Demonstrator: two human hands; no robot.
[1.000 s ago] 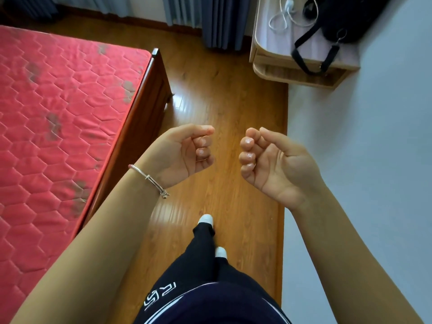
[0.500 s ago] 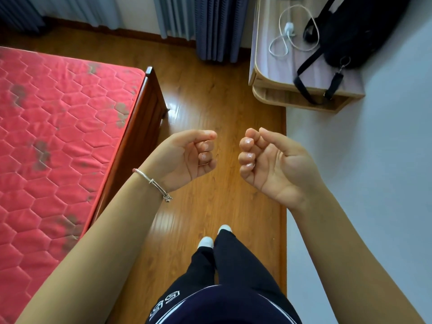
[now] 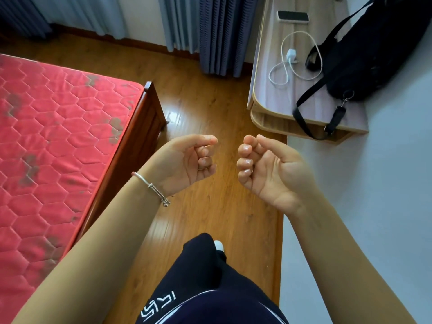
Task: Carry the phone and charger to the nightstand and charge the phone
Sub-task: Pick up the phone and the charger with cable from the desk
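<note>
Dark trousers with a white print are closest, over the glossy wooden floor. Both hands are up in front. The left hand and right hand face each other without touching, and both have their fingers curled into the palm around nothing. There's one silver bangle on the left wrist.

A red quilted mattress sits off to the left on its wood frame. Further ahead on the right is a pale tabletop against the wall. On it there's one white charger, loosely looped, just beside one black bag whose strap hangs over the near edge. Past those, at the far end, one dark phone lies flat, long side running left-right across the tabletop. Blue-grey curtains hang at the back.
</note>
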